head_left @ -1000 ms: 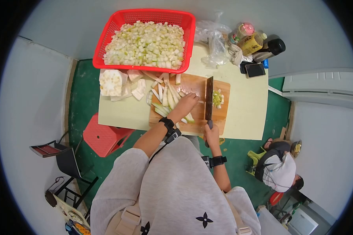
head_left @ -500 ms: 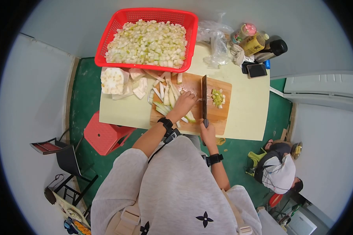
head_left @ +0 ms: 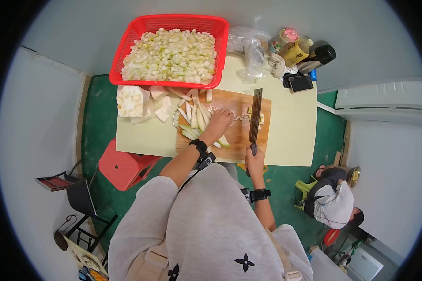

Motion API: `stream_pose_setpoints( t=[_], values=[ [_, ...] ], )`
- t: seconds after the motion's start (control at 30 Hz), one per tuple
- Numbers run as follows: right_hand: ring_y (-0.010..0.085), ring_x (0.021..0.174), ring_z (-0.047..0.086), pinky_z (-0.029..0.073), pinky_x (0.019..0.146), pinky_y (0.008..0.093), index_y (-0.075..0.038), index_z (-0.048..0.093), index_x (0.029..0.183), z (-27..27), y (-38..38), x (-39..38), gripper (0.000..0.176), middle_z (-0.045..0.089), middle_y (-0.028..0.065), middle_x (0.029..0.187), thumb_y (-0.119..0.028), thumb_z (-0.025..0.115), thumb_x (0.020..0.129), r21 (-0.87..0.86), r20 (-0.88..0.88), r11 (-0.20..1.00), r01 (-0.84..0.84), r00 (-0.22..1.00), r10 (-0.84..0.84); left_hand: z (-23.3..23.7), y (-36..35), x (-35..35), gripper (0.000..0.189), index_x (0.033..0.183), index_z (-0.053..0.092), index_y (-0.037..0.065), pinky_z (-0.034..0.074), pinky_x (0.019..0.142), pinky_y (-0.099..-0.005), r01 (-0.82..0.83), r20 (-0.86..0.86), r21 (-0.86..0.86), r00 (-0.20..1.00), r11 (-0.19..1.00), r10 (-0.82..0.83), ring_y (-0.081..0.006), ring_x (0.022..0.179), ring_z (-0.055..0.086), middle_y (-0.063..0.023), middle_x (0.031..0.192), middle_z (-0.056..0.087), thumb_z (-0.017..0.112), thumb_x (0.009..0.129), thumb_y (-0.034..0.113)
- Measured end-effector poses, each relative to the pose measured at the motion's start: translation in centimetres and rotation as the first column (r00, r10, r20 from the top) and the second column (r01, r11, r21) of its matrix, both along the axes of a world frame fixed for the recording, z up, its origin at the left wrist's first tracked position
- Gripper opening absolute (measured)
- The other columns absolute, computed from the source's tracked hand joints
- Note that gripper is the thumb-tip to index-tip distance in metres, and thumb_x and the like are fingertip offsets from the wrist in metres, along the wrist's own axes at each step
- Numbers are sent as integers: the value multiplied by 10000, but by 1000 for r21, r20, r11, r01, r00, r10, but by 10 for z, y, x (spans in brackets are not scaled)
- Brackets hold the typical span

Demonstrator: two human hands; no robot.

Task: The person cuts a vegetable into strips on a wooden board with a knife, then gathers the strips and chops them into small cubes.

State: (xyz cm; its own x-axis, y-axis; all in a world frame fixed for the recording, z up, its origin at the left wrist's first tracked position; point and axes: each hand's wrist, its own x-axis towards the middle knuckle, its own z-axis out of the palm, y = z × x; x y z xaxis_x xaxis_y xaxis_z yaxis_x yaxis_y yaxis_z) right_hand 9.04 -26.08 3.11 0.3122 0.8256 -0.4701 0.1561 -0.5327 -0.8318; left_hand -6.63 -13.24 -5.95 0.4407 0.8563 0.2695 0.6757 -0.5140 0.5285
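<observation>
My right hand (head_left: 254, 161) is wrapped round the handle of a cleaver (head_left: 256, 112). Its blade is tilted a little to the right, over a small pile of pale green diced pieces (head_left: 261, 118). On the wooden cutting board (head_left: 237, 140), my left hand (head_left: 220, 124) has its fingers curled down on a pale vegetable strip, mostly hidden under them. Small cut bits (head_left: 239, 117) lie between its fingertips and the blade. White and green vegetable strips (head_left: 197, 117) are spread on the board left of this hand.
A red basket (head_left: 169, 85) of diced vegetable stands behind the board. Large peeled chunks (head_left: 130, 101) lie at the table's left. Plastic bags (head_left: 253, 54), a yellow-labelled bottle (head_left: 295, 51), a thermos (head_left: 318, 58) and a phone (head_left: 300, 83) sit back right. A person (head_left: 333, 201) sits at right.
The cleaver has shifted right, away from my left hand, and tilted over the diced pile. Cut bits now show beside my left fingertips. My left hand stays nearly in place.
</observation>
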Motion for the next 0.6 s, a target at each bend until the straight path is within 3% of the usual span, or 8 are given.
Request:
stream_pose_setpoints(
  t=[0.07,0.23,0.33,0.47,0.57,0.6],
  values=[
    [100,361,433,331,351,277,-39,520,775,9,-1,4,222,451,6,509,-192,570,927,21,6,1000,18,1000,-19,-7,4,17,77,851,635,49,467,835,-396,22,24,6,999,1000,-23,-282,915,573,-103,885,609,600,799,95],
    [93,352,410,316,344,272,-47,487,744,13,-8,15,255,431,-3,499,-186,577,938,54,-31,992,111,993,-110,0,3,32,175,972,660,47,465,899,-404,288,180,-79,946,954,-270,-296,1021,575,-105,959,625,619,832,145],
    [91,349,407,314,344,269,-45,492,749,17,-13,23,251,427,-5,494,-183,581,938,23,-25,995,101,995,-101,7,12,7,147,956,666,46,465,889,-402,104,199,31,974,994,-108,-297,979,583,-108,931,632,624,837,121],
    [91,353,410,318,348,271,-41,516,759,11,-18,31,238,432,-8,493,-186,580,936,-1,-36,999,45,998,-45,16,19,-32,113,925,660,41,460,867,-413,-19,207,-25,978,1000,23,-296,950,583,-106,912,632,630,837,104],
    [103,356,425,332,358,288,-24,548,769,7,-18,34,238,469,14,501,-200,589,924,-14,3,999,-51,999,51,24,20,-46,90,903,653,38,453,852,-415,-76,119,-45,990,996,81,-298,935,578,-103,911,629,636,831,90],
    [123,380,449,355,387,307,-9,560,774,8,-17,35,248,486,41,509,-211,595,913,-48,81,994,-95,992,99,25,20,-48,89,906,652,38,451,852,-409,-115,113,-72,986,991,123,-300,936,577,-103,911,627,635,831,84]
  ],
)
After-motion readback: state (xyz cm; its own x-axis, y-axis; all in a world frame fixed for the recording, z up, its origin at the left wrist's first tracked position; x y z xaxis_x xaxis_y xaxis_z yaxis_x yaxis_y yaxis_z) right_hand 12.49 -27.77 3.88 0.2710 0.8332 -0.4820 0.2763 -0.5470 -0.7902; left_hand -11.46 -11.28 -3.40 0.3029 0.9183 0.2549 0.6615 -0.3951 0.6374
